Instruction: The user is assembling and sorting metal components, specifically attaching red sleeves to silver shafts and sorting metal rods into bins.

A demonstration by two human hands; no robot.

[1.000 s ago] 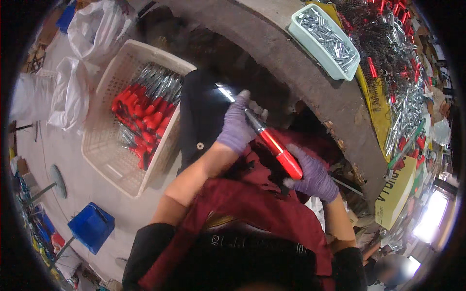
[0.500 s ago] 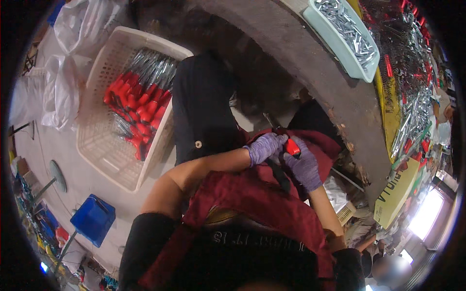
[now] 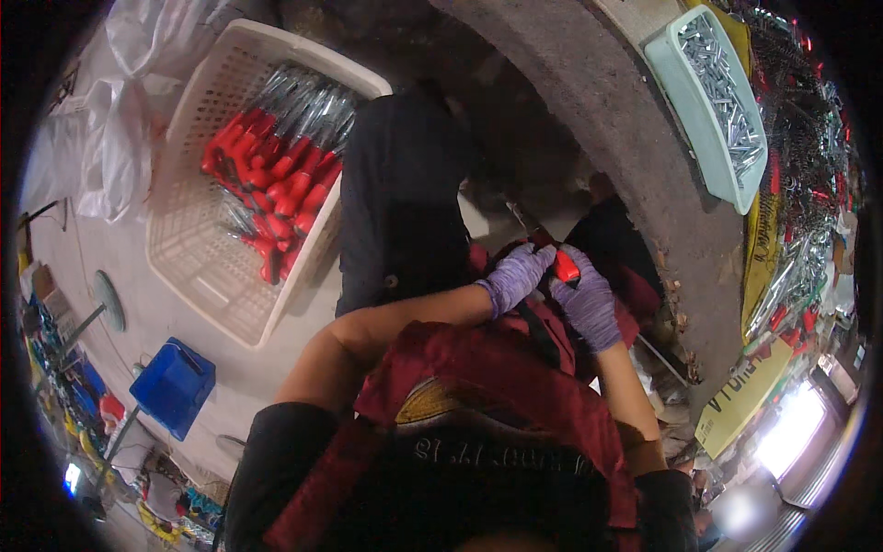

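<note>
Tool (image 3: pixel 565 269), red-handled, sits above your apron (image 3: pixel 487 354) in the head view, your left hand (image 3: pixel 518 279) and right hand (image 3: pixel 589 305) together, both clamped on it. Many similar tools (image 3: pixel 267 175) already lie in the basket (image 3: pixel 190 276) on your left; yours isn't among them. Whether it's finished, or how many remain, you can't tell from here.

Floor (image 3: pixel 235 379), pale grey, eight to nine o'clock. Shadowed dark recess (image 3: pixel 405 41), twelve o'clock. Worktop (image 3: pixel 625 138), slab-like, grey-brown, worn, bent by the lens, one to three o'clock. Round disc (image 3: pixel 108 299) on a post, grey-green, nine o'clock. Glaring bright panel (image 3: pixel 793 425), window or lamp indistinguishable, four o'clock. Small bluish-white light (image 3: pixel 73 477), eight o'clock.
</note>
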